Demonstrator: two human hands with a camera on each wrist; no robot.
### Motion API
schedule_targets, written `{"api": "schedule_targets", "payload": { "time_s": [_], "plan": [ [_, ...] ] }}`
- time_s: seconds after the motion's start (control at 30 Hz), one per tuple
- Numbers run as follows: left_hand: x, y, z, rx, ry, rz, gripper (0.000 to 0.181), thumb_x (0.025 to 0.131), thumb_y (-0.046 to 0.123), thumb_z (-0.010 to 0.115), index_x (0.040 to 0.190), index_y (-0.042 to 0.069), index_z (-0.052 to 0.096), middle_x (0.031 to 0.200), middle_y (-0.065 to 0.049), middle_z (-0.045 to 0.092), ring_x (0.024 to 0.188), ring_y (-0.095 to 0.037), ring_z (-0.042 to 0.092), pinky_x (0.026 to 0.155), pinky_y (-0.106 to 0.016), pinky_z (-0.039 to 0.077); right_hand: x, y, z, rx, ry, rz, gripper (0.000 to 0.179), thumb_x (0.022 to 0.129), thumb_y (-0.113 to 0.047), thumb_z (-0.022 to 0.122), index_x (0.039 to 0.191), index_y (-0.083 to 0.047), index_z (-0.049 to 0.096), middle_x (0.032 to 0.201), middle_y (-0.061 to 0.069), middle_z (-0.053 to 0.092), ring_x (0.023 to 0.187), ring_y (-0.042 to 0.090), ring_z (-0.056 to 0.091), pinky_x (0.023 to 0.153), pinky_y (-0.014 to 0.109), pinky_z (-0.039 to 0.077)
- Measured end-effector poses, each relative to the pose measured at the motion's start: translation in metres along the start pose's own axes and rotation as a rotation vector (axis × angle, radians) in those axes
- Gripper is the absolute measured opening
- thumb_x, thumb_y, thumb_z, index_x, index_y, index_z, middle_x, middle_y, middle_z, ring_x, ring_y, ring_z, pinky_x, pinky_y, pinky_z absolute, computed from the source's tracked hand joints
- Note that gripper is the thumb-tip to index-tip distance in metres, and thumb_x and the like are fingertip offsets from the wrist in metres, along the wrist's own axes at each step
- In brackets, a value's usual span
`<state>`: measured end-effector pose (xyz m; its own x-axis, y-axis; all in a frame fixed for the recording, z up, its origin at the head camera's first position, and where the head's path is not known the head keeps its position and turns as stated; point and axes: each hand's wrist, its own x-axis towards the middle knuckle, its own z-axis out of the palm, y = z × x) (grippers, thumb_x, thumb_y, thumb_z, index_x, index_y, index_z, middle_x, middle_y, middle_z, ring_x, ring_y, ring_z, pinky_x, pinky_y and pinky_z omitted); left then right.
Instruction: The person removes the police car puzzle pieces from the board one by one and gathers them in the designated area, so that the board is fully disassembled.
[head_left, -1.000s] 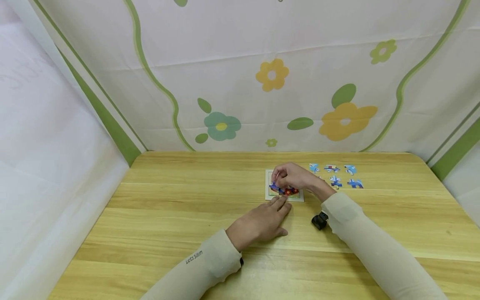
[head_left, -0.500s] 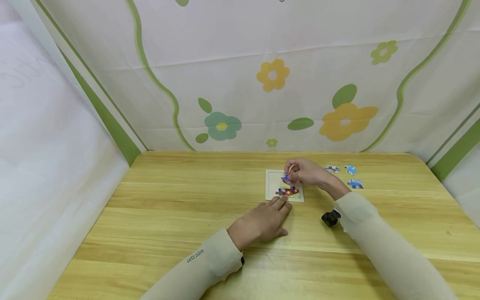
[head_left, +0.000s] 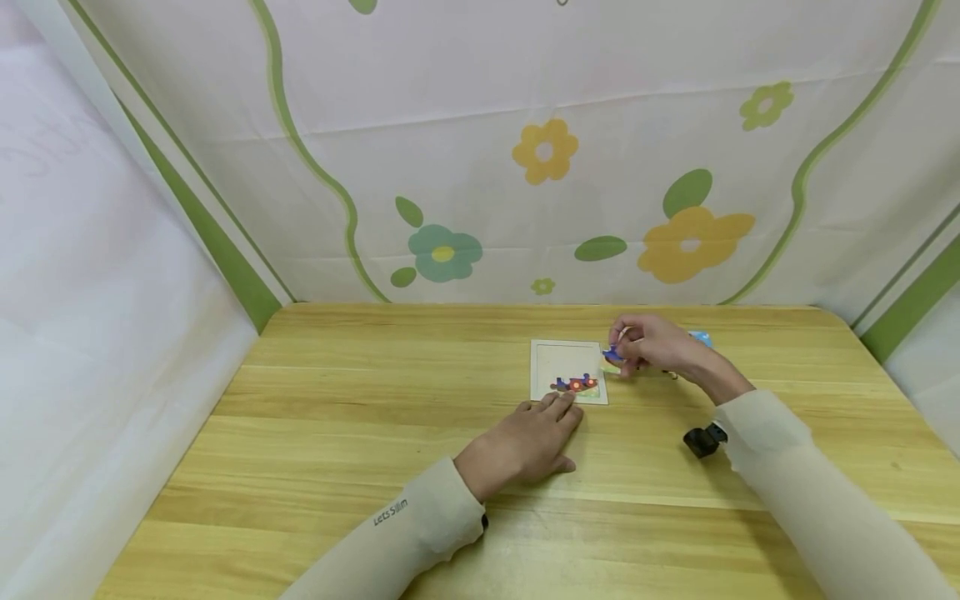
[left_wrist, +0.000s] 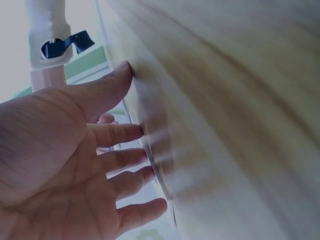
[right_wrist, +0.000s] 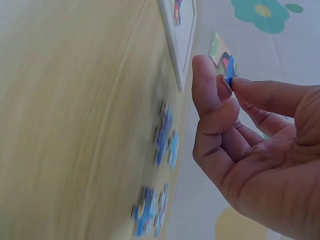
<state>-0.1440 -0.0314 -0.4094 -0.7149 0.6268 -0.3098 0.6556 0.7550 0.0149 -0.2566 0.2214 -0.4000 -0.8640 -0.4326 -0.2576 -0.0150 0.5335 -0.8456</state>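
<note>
Because the tabletop (head_left: 337, 400) looks smooth, thin things on it would probably slide at a nudge, so light handling suits this step. The left hand (head_left: 528, 442), its fingers extended and holding nothing, serves best as a gentle brace rather than a hard press. The right hand (head_left: 660, 346) has its grip closed in a pinch, thumb against fingertip, raised off the tabletop; slow, level movement at that height should spare what lies below. The white frame (head_left: 535, 371) lies flat, left fingertips touching its near rim, and a little downward pressure there ought to stop it shifting. Inside, toward the near right corner, the joined pieces (head_left: 576, 385) are easily disturbed, so sleeve and knuckles should clear them. The loose pieces (right_wrist: 144, 211), lying to the right of the frame, deserve the same care. Smallest, the pinched piece (head_left: 611, 356) is lifted just beside the frame's right edge; holding it by its border, without squeezing, should protect its knobs.
</note>
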Motion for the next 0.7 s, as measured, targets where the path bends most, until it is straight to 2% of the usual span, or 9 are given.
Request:
{"api": "schedule_targets", "payload": {
  "time_s": [0.23, 0.37, 0.47, 0.7],
  "plan": [
    [0.0, 0.0, 0.0, 0.011, 0.007, 0.0, 0.072, 0.104, 0.052, 0.058, 0.162, 0.018, 0.034, 0.175, -0.003, 0.024, 0.161, -0.02, 0.028, 0.126, -0.039, 0.037, -0.015, 0.008, -0.012, 0.009, 0.013, 0.006, 0.013, 0.106, -0.003, 0.051, 0.115, 0.006, 0.055, 0.092, 0.016, 0.066, 0.075, 0.03, 0.074, 0.061, 0.033, 0.051],
    [0.0, 0.0, 0.0, 0.007, 0.004, -0.004, 0.073, 0.103, 0.052, 0.059, 0.163, 0.018, 0.034, 0.175, -0.002, 0.024, 0.161, -0.02, 0.028, 0.125, -0.041, 0.038, -0.022, 0.012, -0.016, 0.031, 0.009, 0.026, 0.014, 0.104, 0.001, 0.049, 0.115, 0.008, 0.054, 0.09, 0.016, 0.065, 0.075, 0.031, 0.074, 0.063, 0.034, 0.058],
    [0.001, 0.0, 0.0, 0.0, 0.004, -0.002, 0.073, 0.103, 0.052, 0.059, 0.163, 0.018, 0.034, 0.175, -0.002, 0.024, 0.161, -0.021, 0.028, 0.125, -0.042, 0.038, -0.026, 0.017, -0.018, 0.045, 0.005, 0.04, 0.015, 0.103, 0.003, 0.048, 0.116, 0.008, 0.053, 0.089, 0.015, 0.064, 0.075, 0.032, 0.074, 0.065, 0.036, 0.061],
    [0.003, -0.002, 0.001, 0.002, 0.017, 0.011, 0.072, 0.103, 0.053, 0.059, 0.162, 0.018, 0.035, 0.173, -0.002, 0.027, 0.16, -0.021, 0.03, 0.124, -0.042, 0.04, -0.034, 0.024, -0.017, 0.042, 0.005, 0.04, 0.013, 0.104, 0.002, 0.05, 0.115, 0.008, 0.054, 0.091, 0.017, 0.065, 0.074, 0.03, 0.075, 0.062, 0.033, 0.061]
  ]
}}
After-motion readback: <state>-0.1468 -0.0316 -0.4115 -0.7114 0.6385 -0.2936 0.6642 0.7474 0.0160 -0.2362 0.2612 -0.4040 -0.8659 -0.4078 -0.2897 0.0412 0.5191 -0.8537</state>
